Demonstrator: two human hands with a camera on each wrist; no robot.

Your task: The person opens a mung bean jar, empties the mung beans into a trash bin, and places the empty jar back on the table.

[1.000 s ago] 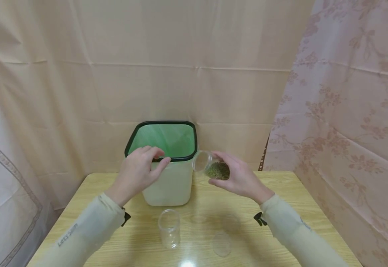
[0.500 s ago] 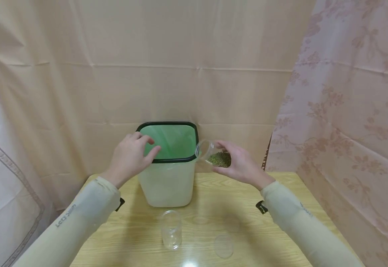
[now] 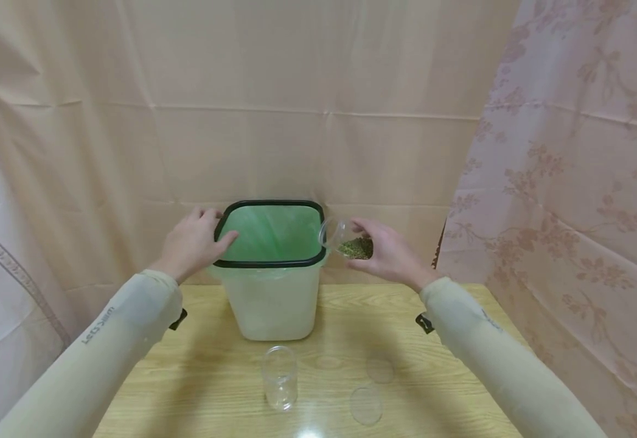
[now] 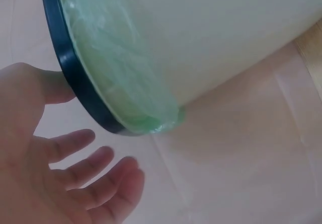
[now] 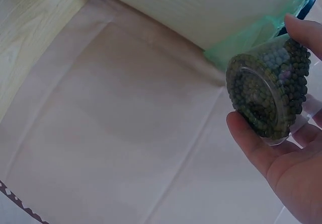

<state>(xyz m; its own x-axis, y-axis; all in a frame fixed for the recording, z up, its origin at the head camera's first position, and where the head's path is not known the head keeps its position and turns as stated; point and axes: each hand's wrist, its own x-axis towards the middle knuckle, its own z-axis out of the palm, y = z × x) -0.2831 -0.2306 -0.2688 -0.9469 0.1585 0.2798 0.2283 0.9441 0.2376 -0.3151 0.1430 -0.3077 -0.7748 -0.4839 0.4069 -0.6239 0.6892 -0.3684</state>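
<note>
My right hand [image 3: 392,250] grips a clear plastic jar [image 5: 269,90] of small green beans [image 3: 358,247]. The jar lies tilted on its side, its open mouth facing the right rim of a pale bin [image 3: 274,304]. The bin has a black rim ring [image 3: 269,264] and a green bag [image 3: 274,228] lining it. At the bin's left corner is my left hand [image 3: 189,243]. In the left wrist view its thumb reaches behind the black ring, while the other fingers [image 4: 108,181] stay loosely bent outside, apart from the bag's folded edge.
A second clear jar [image 3: 280,380], without a lid, stands upright on the wooden table [image 3: 219,377] in front of the bin. Two clear round discs [image 3: 366,406] lie to its right. A beige curtain [image 3: 274,121] hangs behind, and a floral one [image 3: 570,213] on the right.
My left hand has moved left from the bin's front rim to its left corner. The right hand has lifted the jar slightly, still tilted, beside the right rim.
</note>
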